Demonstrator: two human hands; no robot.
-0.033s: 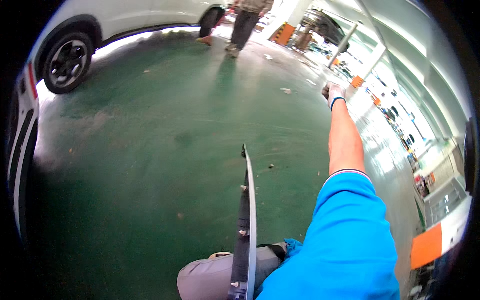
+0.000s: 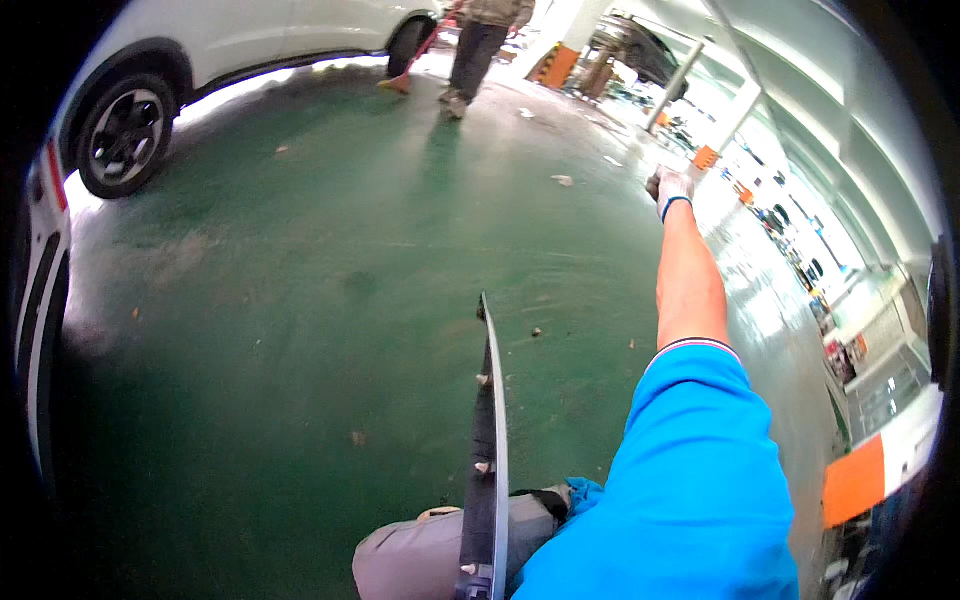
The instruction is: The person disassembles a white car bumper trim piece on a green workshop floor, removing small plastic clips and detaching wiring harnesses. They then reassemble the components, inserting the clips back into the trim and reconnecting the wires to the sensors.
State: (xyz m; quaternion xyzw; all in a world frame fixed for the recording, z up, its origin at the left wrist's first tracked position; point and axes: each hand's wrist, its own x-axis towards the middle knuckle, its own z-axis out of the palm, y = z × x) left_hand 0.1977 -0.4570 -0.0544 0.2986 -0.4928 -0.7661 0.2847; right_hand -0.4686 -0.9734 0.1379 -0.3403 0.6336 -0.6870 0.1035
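Observation:
My right arm, in a blue short sleeve, stretches forward to the upper right. At its end my right hand (image 2: pixel 672 188), in a white glove with dark fingers, is closed in a fist out over the floor. Nothing shows sticking out of it. A long, narrow trim strip (image 2: pixel 500 440) stands up in front of my grey-trousered leg (image 2: pixel 405 555). Its dark inner side carries several pale clips, and the edge facing right is silvery. The strip's lower end runs out of the picture, so whatever supports it is hidden. My left hand is out of view.
A white car (image 2: pixel 270 40) stands at the far left, with part of another vehicle (image 2: pixel 45 300) nearer. Beyond, a person (image 2: pixel 475 60) stands beside a red broom (image 2: pixel 397 83). Orange-marked pillars (image 2: pixel 560 65) and a raised car (image 2: pixel 640 50) are farther right. Scraps lie on the green floor (image 2: pixel 300 330).
The car, person and floor scraps have shifted slightly left in the picture. More of the red broom shows beside the person. My right fist and the strip stay almost where they were.

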